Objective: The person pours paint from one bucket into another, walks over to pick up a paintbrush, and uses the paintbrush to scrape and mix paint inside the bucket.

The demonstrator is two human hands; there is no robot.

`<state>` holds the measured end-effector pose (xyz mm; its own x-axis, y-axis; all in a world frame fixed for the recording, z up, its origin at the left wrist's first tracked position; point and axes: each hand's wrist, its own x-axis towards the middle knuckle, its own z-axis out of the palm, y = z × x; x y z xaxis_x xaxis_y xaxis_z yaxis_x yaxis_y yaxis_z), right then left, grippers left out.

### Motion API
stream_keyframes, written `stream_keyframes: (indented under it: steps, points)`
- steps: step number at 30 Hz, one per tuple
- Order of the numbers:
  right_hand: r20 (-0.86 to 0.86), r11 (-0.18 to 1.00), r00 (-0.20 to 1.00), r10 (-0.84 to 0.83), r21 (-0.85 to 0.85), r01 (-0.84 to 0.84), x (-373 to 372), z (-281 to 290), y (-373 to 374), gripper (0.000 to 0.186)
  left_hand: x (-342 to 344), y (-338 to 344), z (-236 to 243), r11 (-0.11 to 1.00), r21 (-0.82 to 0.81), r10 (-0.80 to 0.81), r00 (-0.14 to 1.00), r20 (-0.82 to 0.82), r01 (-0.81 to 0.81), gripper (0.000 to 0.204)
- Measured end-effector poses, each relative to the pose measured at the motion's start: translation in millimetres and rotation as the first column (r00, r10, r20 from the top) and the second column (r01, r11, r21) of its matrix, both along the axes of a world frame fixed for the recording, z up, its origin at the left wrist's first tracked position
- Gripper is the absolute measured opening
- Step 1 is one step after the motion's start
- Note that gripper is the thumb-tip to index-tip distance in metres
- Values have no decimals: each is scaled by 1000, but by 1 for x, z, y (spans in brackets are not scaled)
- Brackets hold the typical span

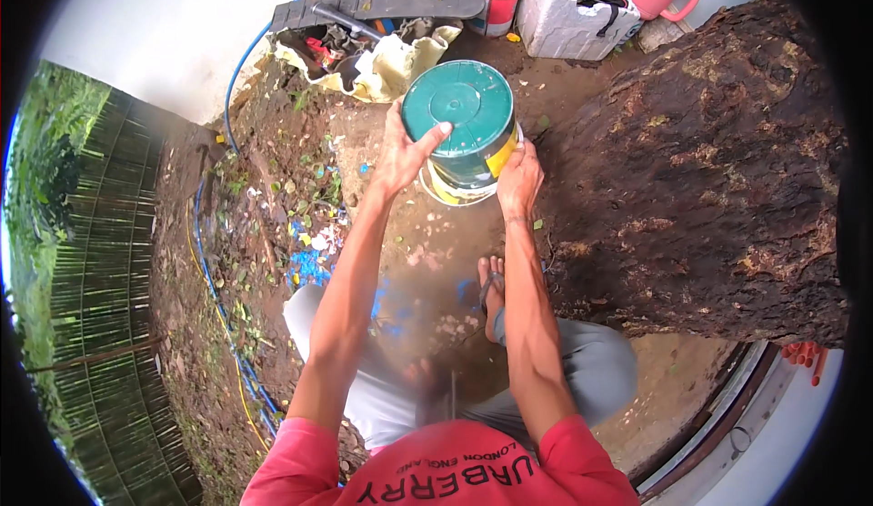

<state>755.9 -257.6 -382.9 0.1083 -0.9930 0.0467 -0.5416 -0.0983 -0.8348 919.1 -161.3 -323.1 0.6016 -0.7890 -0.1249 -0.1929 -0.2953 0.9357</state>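
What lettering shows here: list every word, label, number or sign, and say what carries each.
Red shirt: two lines of dark lettering, upside down in this view; I won't copy the words out.
Green-lidded bucket: yellow patches on its side, no legible words.
Red-and-white container: any print is too small to read.
White box: marks near its edge, too small to read.

Dark lettering point(446, 480) in two sizes runs across the red shirt point(455, 442).

Both my bare forearms point(350, 274) reach out ahead; my left hand point(403, 156) clasps, thumb point(431, 142) stretched inward; my right hand point(520, 177) grips too, fingers point(525, 153) curled; knees point(607, 360) bent wide.
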Motion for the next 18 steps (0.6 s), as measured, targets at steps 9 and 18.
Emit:
stream_keyframes:
  steps: [9, 18]
  points:
    - [97, 973, 995, 33, -229, -10, 1, -3, 3, 38, 15, 16, -31, 958, -288, -26, 996, -86, 0, 103]
    - [85, 940, 991, 100, -334, -66, 6, -7, 2, 30, 22, 28, -31, 984, -177, 7, 991, -132, -31, 108]
